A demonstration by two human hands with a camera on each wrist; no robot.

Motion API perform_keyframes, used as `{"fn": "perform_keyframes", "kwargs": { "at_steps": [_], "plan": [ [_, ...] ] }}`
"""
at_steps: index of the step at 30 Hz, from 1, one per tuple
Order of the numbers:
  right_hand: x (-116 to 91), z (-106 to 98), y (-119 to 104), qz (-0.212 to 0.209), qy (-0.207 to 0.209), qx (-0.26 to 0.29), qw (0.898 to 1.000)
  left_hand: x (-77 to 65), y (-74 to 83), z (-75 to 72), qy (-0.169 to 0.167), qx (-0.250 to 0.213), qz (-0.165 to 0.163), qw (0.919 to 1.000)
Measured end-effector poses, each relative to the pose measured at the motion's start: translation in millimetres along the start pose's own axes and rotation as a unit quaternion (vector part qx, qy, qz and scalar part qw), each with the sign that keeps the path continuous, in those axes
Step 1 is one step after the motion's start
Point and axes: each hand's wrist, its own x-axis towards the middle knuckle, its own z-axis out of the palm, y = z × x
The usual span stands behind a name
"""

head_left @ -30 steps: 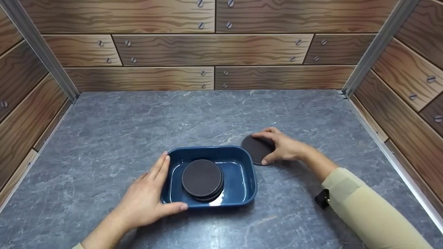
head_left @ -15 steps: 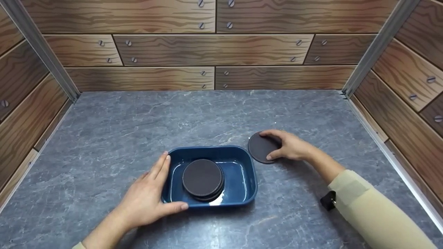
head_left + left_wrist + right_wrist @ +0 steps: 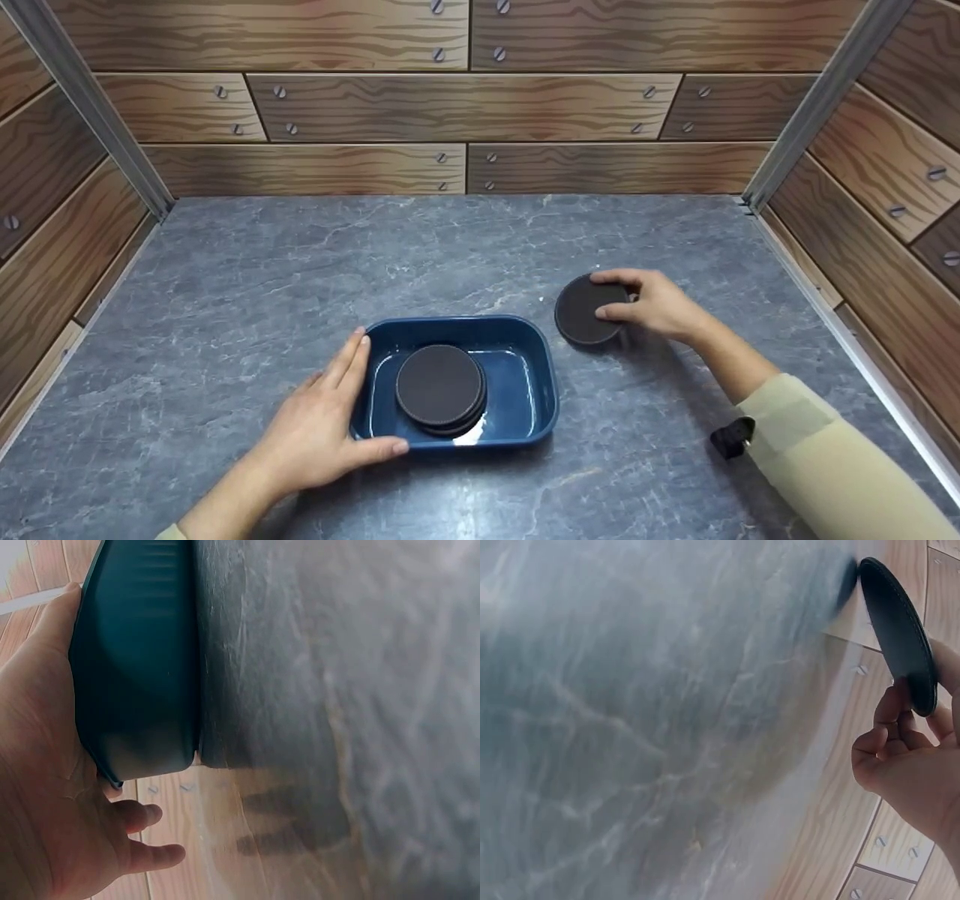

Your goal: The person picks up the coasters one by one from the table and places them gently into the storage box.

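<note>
A dark brown round coaster [image 3: 589, 311] with a stitched edge is pinched by my right hand [image 3: 664, 304], to the right of a blue rectangular dish [image 3: 517, 375]. In the head view my thumb lies over its top and a finger reaches its far edge. The right wrist view shows the coaster [image 3: 900, 637] edge-on, tilted over the tabletop, with fingers curled under it. Inside the dish sits a stack of similar coasters [image 3: 439, 386], left of centre. My left hand [image 3: 319, 420] rests against the dish's left end, fingers fairly straight at the side and thumb along the front rim.
The grey marbled tabletop [image 3: 337, 255] runs back to a wood-patterned wall [image 3: 465, 109]. Similar panels flank it on the left and right, with metal corner posts [image 3: 817, 105] where they meet. A dark strap piece [image 3: 731, 439] hangs at the right sleeve.
My right hand has moved right and slightly back, drawing its coaster away from the dish's right corner and tilting it up. The left hand, dish and stack stay put.
</note>
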Motion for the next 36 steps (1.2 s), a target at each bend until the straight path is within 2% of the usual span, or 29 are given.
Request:
{"fn": "perform_keyframes", "kwargs": {
  "at_steps": [7,16,23,28,36],
  "plan": [
    [-4.5,-2.9,-13.4,-0.017,0.028,0.041,0.999,0.4,0.4,-0.5,-0.004,0.000,-0.003,1.0000],
    [-9.8,1.8,-49.6,-0.035,0.043,0.096,0.994,-0.1,0.4,-0.7,-0.003,-0.001,-0.003,1.0000],
    [-15.9,20.1,-77.9,-0.094,0.022,0.134,0.986,-0.6,0.2,-1.2,0.002,-0.003,0.001,1.0000],
    [-18.3,35.3,-93.7,-0.129,-0.002,0.124,0.984,-1.0,0.0,-1.3,-0.005,-0.004,-0.005,1.0000],
    [-21.6,63.4,-115.6,-0.156,-0.046,0.097,0.982,0.5,1.0,-2.2,-0.013,-0.001,-0.006,0.9999]
  ]
}}
